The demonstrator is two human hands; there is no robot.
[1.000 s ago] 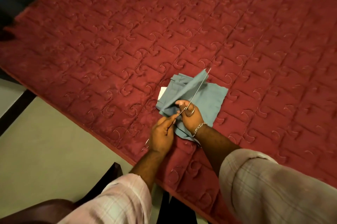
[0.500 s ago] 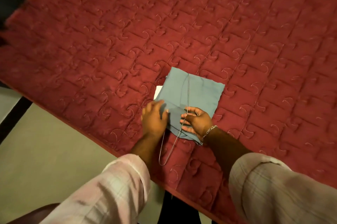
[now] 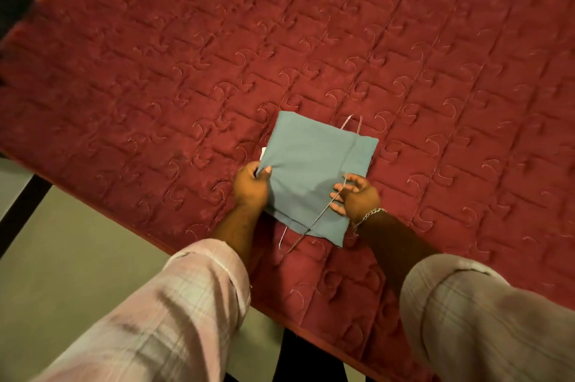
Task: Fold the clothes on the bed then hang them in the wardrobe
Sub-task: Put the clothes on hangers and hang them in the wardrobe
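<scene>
Folded blue-grey cotton garment [image 3: 311, 176], a flat soft square, lies near the bed's near edge, pinched at its left edge by the left hand [image 3: 250, 187]. The right hand [image 3: 357, 198], nearer the thin silver wire hanger [image 3: 314, 221], curls its fingers round the wire at the garment's right side. The hanger's long axis runs diagonally through the fold, one end poking out at the far edge, a loop toward the near edge. Beneath is the bed's dark-red quilted cover [image 3: 435, 86], stitched in swirls. Lifting likely needs both grips together.
</scene>
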